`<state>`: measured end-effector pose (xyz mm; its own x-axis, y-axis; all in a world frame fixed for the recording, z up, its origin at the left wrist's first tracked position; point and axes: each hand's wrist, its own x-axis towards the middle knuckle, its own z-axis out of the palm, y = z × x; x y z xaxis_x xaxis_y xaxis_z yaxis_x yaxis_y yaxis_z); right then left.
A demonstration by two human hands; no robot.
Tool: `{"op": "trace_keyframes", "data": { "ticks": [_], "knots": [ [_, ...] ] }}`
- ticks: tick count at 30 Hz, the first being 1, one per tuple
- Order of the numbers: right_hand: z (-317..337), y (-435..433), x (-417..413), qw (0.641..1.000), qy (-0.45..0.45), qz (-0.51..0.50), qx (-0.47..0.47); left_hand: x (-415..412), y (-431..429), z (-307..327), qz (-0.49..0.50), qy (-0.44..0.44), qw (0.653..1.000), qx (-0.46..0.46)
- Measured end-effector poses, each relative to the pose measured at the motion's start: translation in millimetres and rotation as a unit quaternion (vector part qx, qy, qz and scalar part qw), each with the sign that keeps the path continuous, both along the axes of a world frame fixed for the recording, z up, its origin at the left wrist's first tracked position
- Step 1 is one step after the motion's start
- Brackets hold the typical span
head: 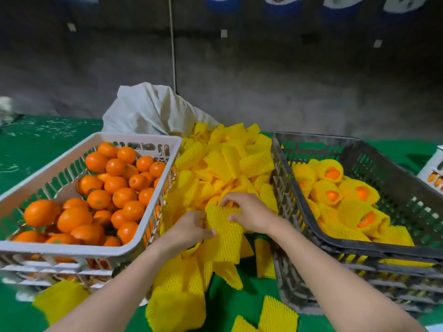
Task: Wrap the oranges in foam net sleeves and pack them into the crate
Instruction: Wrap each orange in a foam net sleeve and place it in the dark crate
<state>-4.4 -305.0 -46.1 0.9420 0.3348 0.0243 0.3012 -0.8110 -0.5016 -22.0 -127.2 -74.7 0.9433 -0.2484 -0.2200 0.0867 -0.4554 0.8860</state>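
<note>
1. the left hand [191, 227] grips the left edge of a yellow foam net sleeve [224, 238], with its thumb lying across the front.
2. the right hand [249, 214] pinches the same sleeve at its upper right edge, fingers curled over it.
3. the sleeve hangs between both hands, over the near end of the pile of loose sleeves [223, 164] in the middle of the green bench [36, 144]. it looks flat, though whether an orange sits inside is hard to tell.
4. bare oranges [115, 188] fill the white crate [134, 136] on the left, just beside the pile.
5. wrapped oranges [335, 195] lie in the dark crate [316, 136] on the right, with orange skin showing at the open sleeve ends.
6. a pale sack [148, 109] stands behind the pile, and more sleeves lie scattered on the near bench.
</note>
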Motion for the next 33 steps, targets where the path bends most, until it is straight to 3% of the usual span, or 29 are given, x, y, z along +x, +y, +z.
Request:
{"op": "trace_keyframes", "data": {
  "ticks": [3,5,11,15,17,20,23,27,33],
  "knots": [
    [19,2,-2,0.998,-0.065,-0.003,0.01,2,2,4,0.052,-0.046,0.997,-0.028],
    [26,13,-6,0.995,-0.096,0.008,0.02,2,1,13,0.099,-0.109,0.989,0.001],
    [51,61,-5,0.977,-0.179,0.073,0.085,-7,34,43,0.135,-0.328,0.935,-0.01],
    [56,110,3,0.956,-0.263,0.046,0.12,-2,90,61,0.104,-0.423,0.893,0.112],
    [45,143,10,0.958,-0.264,0.031,0.106,11,130,66,0.108,-0.394,0.885,0.223],
    [20,190,24,0.975,-0.212,0.055,0.047,32,193,62,0.1,-0.257,0.881,0.384],
    [0,223,39,0.979,-0.183,0.076,-0.05,48,235,49,0.133,-0.192,0.893,0.385],
    [-16,241,44,0.974,-0.156,0.106,-0.128,78,254,35,0.136,-0.207,0.897,0.365],
    [-15,238,39,0.974,-0.139,0.116,-0.133,142,225,20,0.075,-0.166,0.915,0.36]
  ]
}}
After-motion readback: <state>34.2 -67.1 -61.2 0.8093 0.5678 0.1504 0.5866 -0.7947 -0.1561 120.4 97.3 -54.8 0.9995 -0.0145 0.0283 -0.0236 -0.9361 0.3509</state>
